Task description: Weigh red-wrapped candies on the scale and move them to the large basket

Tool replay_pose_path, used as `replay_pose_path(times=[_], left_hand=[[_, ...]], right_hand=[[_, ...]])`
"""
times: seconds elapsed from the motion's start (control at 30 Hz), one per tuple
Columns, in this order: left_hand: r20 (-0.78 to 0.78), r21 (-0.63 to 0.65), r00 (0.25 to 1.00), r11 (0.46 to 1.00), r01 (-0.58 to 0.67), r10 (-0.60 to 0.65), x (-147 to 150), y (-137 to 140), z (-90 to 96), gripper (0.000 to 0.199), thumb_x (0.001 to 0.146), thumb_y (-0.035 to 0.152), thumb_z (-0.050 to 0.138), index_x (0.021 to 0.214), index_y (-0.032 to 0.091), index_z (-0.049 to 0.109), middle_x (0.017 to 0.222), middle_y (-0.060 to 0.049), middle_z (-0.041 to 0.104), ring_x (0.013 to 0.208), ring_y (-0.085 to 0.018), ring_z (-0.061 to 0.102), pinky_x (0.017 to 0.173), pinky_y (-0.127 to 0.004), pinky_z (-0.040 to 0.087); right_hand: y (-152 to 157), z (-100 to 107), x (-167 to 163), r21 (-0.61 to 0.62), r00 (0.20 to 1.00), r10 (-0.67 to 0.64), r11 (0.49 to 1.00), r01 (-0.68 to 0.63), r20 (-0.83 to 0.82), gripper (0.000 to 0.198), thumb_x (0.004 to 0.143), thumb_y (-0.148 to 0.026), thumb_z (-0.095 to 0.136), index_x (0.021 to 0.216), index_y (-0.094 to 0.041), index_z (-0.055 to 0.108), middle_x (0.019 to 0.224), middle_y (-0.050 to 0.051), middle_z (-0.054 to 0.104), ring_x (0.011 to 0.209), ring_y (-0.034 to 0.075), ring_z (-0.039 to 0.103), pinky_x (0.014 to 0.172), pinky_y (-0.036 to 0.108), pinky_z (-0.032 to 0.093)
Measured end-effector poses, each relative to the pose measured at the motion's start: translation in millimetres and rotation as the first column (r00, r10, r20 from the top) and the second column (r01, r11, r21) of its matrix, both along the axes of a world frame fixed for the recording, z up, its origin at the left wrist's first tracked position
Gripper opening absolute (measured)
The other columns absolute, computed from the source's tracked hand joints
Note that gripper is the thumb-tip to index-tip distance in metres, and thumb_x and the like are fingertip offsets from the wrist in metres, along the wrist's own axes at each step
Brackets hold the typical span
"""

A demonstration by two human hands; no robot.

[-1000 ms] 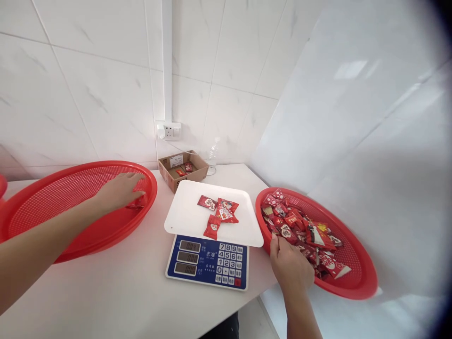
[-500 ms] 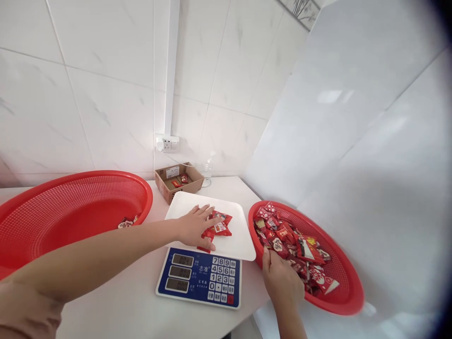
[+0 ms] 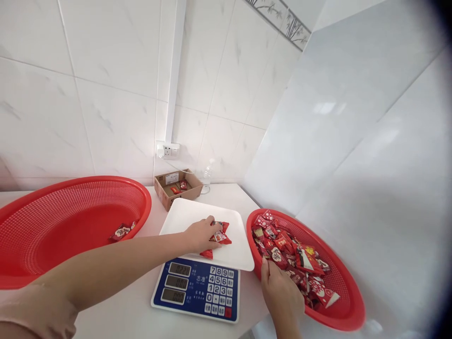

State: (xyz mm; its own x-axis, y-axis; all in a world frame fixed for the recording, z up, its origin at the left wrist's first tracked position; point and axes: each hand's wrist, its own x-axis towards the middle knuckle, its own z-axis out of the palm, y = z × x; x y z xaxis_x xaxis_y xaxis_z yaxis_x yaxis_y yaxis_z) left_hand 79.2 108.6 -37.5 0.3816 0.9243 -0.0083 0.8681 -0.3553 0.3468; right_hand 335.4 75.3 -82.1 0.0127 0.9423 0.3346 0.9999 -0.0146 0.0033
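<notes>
My left hand (image 3: 200,234) lies on the white tray (image 3: 183,217) of the scale (image 3: 196,287), its fingers curled around several red candy packets (image 3: 219,232). My right hand (image 3: 280,292) rests on the near rim of the right red basket (image 3: 348,301), touching the heap of red wrapped candies (image 3: 289,245) inside; whether it holds one is hidden. A big red basket (image 3: 52,212) on the left holds a few candies (image 3: 122,230) at its right side.
A small cardboard box (image 3: 176,187) with a few red packets stands behind the scale, next to a clear plastic bottle (image 3: 207,175). A wall socket (image 3: 168,150) sits above. The white table's edge runs close below the scale.
My left hand left the left basket, crossed to the scale tray and closed its fingers on the candies there. The right hand stays at the right basket's rim.
</notes>
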Motion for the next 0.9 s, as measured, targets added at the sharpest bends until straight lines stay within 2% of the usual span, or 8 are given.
replay_pose_path(times=[0.17,0.43,0.63,0.9], left_hand=[[0.08,-0.018,0.996,0.999,-0.045,0.047,2.6,3.4,-2.1,0.04,0.09,0.035,0.061,0.126,0.02,0.053,0.13,-0.01,0.055,0.103,-0.023,0.061,0.085,-0.044,0.053],[0.206,0.025,0.976,0.997,-0.079,0.073,-6.3,6.7,-3.6,0.033,0.09,0.032,0.061,0.12,0.018,0.057,0.126,-0.009,0.058,0.102,-0.022,0.061,0.085,-0.044,0.054],[0.296,0.085,0.948,0.985,-0.147,0.115,-30.8,9.7,9.8,0.032,0.09,0.032,0.06,0.119,0.018,0.057,0.125,-0.009,0.058,0.105,-0.023,0.06,0.087,-0.045,0.052],[0.318,0.058,0.945,0.993,-0.106,0.083,-42.5,-9.7,20.6,0.033,0.087,0.022,0.062,0.119,0.019,0.057,0.126,-0.009,0.057,0.091,-0.018,0.062,0.08,-0.038,0.054]], right_hand=[[0.5,2.5,-0.8,-0.031,1.0,-0.017,0.999,0.016,-0.004,0.042,0.098,-0.034,0.033,0.085,-0.019,0.07,0.087,0.007,0.076,0.072,0.021,0.07,0.054,0.027,0.04],[1.0,2.5,-0.6,-0.077,0.999,-0.042,0.996,0.041,-0.007,0.043,0.099,-0.035,0.031,0.092,-0.02,0.071,0.091,0.008,0.076,0.076,0.022,0.07,0.057,0.028,0.044],[1.1,-1.8,0.6,-0.023,1.0,-0.024,0.999,0.025,0.012,0.045,0.098,-0.035,0.031,0.09,-0.018,0.072,0.087,0.011,0.075,0.073,0.021,0.069,0.056,0.027,0.044],[2.5,-6.0,2.1,0.009,1.0,-0.025,1.0,0.025,-0.005,0.046,0.098,-0.038,0.031,0.089,-0.019,0.072,0.081,0.011,0.073,0.067,0.02,0.067,0.052,0.027,0.041]])
